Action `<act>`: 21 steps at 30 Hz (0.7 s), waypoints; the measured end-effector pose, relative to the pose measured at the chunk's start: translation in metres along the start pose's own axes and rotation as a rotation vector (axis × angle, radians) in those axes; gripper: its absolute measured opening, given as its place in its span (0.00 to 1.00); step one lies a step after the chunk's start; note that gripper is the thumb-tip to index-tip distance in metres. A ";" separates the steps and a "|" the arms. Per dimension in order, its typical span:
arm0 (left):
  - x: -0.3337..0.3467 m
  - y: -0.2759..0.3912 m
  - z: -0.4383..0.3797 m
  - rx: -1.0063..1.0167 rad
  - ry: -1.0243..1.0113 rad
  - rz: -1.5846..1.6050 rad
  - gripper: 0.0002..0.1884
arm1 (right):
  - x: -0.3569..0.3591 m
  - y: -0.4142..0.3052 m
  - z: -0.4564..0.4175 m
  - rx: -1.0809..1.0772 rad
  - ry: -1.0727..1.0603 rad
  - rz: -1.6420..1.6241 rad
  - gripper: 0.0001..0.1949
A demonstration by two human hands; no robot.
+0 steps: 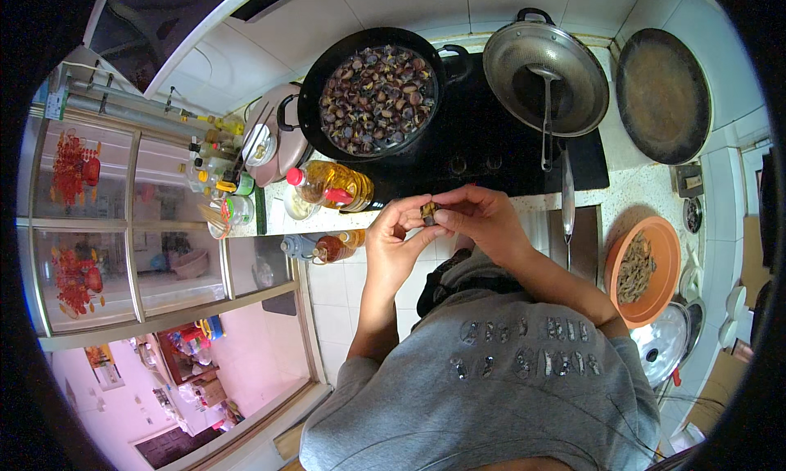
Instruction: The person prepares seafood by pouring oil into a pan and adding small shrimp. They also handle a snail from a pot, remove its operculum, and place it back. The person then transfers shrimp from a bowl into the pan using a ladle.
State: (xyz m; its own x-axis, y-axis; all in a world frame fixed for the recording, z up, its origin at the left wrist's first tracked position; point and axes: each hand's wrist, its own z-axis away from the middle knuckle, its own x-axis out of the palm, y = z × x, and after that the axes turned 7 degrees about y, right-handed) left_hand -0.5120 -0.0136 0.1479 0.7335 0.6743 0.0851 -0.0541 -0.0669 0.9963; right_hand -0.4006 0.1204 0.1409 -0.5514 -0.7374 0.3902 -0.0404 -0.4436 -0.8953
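Both my hands meet in front of my body, just short of the black cooktop's front edge. Between their fingertips is one chestnut [430,213], dark brown with a paler, yellowish part showing. My left hand [402,228] holds it from the left, and my right hand [476,213] grips it with thumb and fingers from the right. Beyond them, at the back left of the cooktop [473,145], stands a black two-handled wok [310,124] full of dark chestnuts [377,99], many showing split shells. An oil bottle with a red cap [331,185] stands left of my hands.
A metal wok [583,111] with a ladle [546,121] sits at the cooktop's right. A round flat pan [663,96] leans against the wall. An orange plastic basin [666,274] stands on the right counter. Several bottles [218,164] and a cucumber [261,211] are at the left.
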 end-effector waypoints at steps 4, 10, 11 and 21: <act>-0.002 -0.001 0.001 -0.011 -0.004 0.026 0.24 | 0.001 -0.001 0.001 -0.011 0.010 0.010 0.10; -0.001 -0.005 -0.003 0.066 0.060 -0.149 0.24 | 0.003 0.000 0.000 -0.158 0.062 0.162 0.10; -0.001 -0.006 -0.004 0.091 0.076 -0.222 0.24 | 0.002 0.002 -0.001 -0.186 0.068 0.190 0.10; 0.001 -0.001 0.000 0.111 0.136 -0.126 0.23 | 0.014 -0.004 0.005 -0.497 0.177 0.413 0.08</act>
State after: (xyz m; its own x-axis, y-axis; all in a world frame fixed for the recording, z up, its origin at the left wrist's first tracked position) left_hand -0.5109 -0.0130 0.1467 0.6311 0.7751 -0.0313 0.1126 -0.0516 0.9923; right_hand -0.4037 0.1096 0.1508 -0.7307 -0.6826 -0.0090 -0.1526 0.1761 -0.9725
